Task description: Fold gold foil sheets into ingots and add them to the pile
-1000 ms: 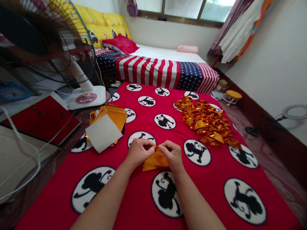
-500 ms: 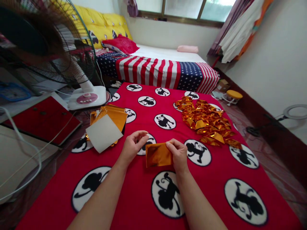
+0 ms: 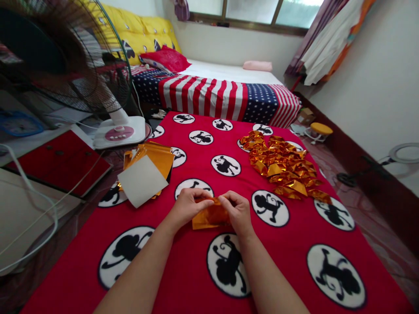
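Note:
A sheet of gold metallic foil paper (image 3: 209,216) is bunched between my hands at the middle of a red monkey-print blanket (image 3: 81,244). My left hand (image 3: 189,207) pinches its upper left edge with the fingertips, and my right hand (image 3: 237,211) grips its upper right part. Beyond my right hand lies a heap of folded gold foil pieces (image 3: 279,165). To the left of my hands is a stack of gold foil sheets (image 3: 149,161), partly covered by a white sheet (image 3: 142,180).
A pedestal fan (image 3: 119,128) stands at the far left beside a red-topped box (image 3: 59,163) and white cables. Behind the blanket is a bed with a stars-and-stripes cover (image 3: 212,98). A yellow stool (image 3: 321,129) stands on the tiled floor at right.
My hands have come together, and the flat gold sheet they held apart is now folded and bunched between them. The heap and stack have not moved.

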Available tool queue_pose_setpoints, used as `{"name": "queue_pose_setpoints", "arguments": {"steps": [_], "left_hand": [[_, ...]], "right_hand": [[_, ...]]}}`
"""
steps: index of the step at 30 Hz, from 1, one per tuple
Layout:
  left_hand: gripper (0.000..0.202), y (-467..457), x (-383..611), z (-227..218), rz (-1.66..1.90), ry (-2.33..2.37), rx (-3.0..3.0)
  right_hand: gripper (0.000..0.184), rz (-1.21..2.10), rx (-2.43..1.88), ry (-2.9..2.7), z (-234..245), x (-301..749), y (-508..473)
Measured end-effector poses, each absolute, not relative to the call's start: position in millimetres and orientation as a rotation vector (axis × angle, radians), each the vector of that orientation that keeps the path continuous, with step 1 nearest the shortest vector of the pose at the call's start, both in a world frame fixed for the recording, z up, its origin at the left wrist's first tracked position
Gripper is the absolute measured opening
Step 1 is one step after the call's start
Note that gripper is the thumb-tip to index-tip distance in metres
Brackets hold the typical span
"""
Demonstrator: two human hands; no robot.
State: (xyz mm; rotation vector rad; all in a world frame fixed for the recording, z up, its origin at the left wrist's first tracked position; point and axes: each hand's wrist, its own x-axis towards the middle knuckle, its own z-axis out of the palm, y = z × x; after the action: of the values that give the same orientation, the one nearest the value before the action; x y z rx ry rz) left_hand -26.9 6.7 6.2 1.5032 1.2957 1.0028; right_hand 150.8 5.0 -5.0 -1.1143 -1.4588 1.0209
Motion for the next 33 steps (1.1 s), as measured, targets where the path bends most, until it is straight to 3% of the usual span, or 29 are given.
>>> {"name": "queue_pose_setpoints", "arguments": {"steps": [13, 18, 21, 24, 33], "left_hand": [[0.029, 8.3, -21.6, 8.2, 1.259, 1.279, 0.959], [0.023, 9.0, -21.7, 6.2, 1.262, 1.325, 1.07], [0.02, 8.5, -23.4, 4.5, 1.218, 1.338, 1.153], [0.017, 7.6, -22.5, 2.6, 1.183, 1.324, 1.241], [0.015, 8.7, -25.9, 2.1, 1.228, 1.41, 1.332]], "right_hand": [[0.022, 1.069, -1.127, -1.212, -10.3, 151.2, 5.5], [0.02, 1.126, -1.077, -1.213, -8.5, 151.2, 6.8], [0.039, 1.204, -1.006, -1.237, -7.3, 149.8, 8.5], [0.047, 1.229, -1.031, -1.331, -8.0, 147.4, 9.3], [0.038, 1.248, -1.129, -1.309, -7.3, 147.8, 8.0]]}}
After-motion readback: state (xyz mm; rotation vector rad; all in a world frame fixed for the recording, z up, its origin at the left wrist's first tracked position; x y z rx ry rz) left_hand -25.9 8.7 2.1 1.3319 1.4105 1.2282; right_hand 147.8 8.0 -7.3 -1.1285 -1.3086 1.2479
